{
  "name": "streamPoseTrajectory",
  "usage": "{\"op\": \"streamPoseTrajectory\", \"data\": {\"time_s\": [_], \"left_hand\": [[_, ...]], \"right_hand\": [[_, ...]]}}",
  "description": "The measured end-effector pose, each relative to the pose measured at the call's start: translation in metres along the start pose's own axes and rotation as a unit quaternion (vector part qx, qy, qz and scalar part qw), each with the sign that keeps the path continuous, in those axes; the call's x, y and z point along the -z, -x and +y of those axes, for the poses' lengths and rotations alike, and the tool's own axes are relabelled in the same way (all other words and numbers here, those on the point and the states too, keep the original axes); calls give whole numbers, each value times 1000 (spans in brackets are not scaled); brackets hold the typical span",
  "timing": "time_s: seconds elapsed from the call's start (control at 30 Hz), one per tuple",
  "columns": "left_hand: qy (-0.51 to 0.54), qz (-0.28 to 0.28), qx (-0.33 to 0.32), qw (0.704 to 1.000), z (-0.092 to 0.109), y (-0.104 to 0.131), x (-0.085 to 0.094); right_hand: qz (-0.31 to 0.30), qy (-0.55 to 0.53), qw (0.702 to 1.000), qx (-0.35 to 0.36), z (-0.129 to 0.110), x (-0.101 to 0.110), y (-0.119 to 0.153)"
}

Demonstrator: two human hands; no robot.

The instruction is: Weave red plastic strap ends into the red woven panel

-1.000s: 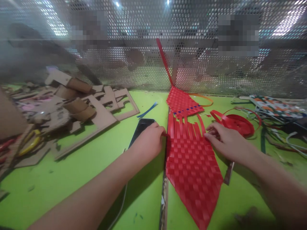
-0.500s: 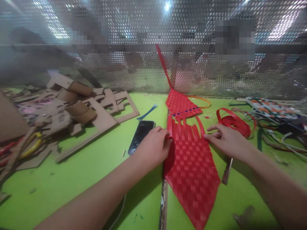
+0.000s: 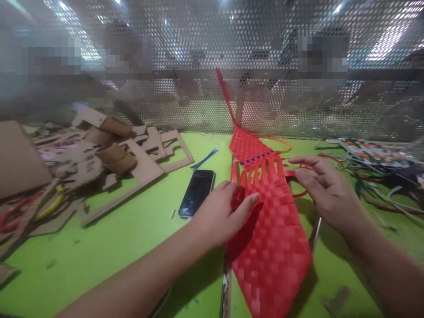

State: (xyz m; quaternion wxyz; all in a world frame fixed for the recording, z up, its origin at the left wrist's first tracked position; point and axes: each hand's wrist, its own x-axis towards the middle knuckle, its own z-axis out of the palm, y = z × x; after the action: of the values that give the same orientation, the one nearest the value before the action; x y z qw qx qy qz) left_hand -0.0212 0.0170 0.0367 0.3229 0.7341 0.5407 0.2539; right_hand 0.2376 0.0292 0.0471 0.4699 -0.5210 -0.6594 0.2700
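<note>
A red woven strap piece (image 3: 273, 238) lies in front of me, its loose parallel strips fanning out towards a smaller woven section with a blue-chequered row. My left hand (image 3: 221, 214) grips its upper left side, thumb stretched across the weave and fingers bent near the edge; the fingertips are partly hidden. At the upper right edge, my right hand (image 3: 326, 190) pinches a red strip (image 3: 290, 175) between thumb and forefinger. A single red tail (image 3: 225, 97) rises from the far tip against the mesh.
Cardboard scraps (image 3: 145, 163) and a yellow-handled tool (image 3: 51, 205) crowd the left. A phone (image 3: 197, 193) lies beside my left hand, with a blue strip (image 3: 204, 159) beyond it. A green-orange-white woven piece (image 3: 374, 152) and tangled cords are at right. Perforated mesh (image 3: 185, 97) stands behind.
My right hand has moved up and right and now pinches the red strip. My left thumb has spread rightwards over the weave. The woven piece's lower right corner has shifted slightly right.
</note>
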Motion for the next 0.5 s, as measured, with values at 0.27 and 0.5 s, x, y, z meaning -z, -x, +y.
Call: {"op": "streamPoseTrajectory", "data": {"time_s": [0.27,0.5], "left_hand": [[176,-34,42,983,1,12,3],[356,-152,-25,921,-4,10,21]], "right_hand": [[-113,-43,991,62,-8,-7,19],[-286,-22,953,96,-7,-5,32]]}}
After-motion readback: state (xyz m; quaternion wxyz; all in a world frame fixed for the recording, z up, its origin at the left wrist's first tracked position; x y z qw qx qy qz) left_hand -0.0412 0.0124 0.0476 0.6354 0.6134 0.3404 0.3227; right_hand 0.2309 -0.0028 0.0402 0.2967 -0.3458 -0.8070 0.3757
